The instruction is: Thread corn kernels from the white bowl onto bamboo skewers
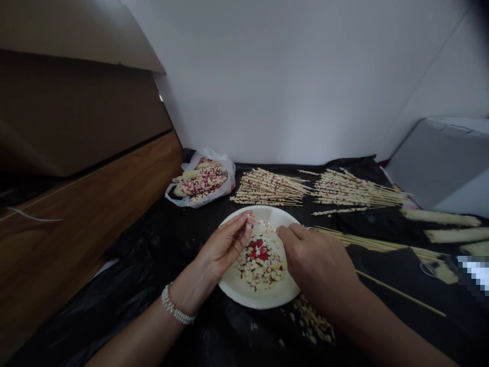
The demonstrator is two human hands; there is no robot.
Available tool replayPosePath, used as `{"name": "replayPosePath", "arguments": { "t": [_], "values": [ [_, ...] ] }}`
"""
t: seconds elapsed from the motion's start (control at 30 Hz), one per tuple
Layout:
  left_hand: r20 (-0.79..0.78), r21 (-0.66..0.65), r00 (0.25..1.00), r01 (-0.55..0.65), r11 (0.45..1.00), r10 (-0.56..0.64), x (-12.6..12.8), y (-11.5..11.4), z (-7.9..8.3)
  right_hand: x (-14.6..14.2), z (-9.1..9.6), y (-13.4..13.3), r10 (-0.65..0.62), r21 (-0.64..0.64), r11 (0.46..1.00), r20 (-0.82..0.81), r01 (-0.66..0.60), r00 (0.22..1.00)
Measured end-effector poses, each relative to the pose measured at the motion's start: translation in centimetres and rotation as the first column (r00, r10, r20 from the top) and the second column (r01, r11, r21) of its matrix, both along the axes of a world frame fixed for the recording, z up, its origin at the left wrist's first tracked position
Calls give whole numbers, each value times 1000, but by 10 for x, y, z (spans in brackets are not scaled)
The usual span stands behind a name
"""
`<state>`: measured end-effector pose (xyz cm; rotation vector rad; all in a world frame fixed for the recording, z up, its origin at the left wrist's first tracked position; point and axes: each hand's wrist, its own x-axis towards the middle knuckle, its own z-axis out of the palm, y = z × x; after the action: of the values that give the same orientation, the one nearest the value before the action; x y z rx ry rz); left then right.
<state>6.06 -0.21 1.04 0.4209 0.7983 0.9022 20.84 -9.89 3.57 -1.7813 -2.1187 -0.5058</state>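
Observation:
Over a white plate (229,290) with a red strawberry print, I hold a thin wooden skewer (264,225) strung with pale and reddish corn kernels. My left hand (227,242) pinches the skewer at its left end between thumb and fingers. The fingers of my right hand (317,257) are curled round its other end, hiding that part. Loose corn kernels (262,275) lie in the plate under both hands. More kernels (315,321) are heaped on the black plastic sheet below my right forearm.
A plastic bag (229,176) of speckled corncobs (202,186) stands at the back left. Two piles of kernel-strung skewers (267,186) lie behind the plate. Bare skewers (367,240) and stripped cobs (439,218) are at right. A wooden panel (95,204) borders the left side.

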Motion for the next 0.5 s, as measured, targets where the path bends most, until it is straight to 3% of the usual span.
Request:
{"name": "replayPosePath", "arguments": {
  "t": [0.23,0.5],
  "values": [
    [-4,10,1000,-16,1000,16,1,0,2,-1,0,0,-25,-26,999,16,25,1000],
    [-12,58,1000,-24,998,25,2,1,-5,-3,2,-2,-15,-64,998,26,16,1000]
  ]
}}
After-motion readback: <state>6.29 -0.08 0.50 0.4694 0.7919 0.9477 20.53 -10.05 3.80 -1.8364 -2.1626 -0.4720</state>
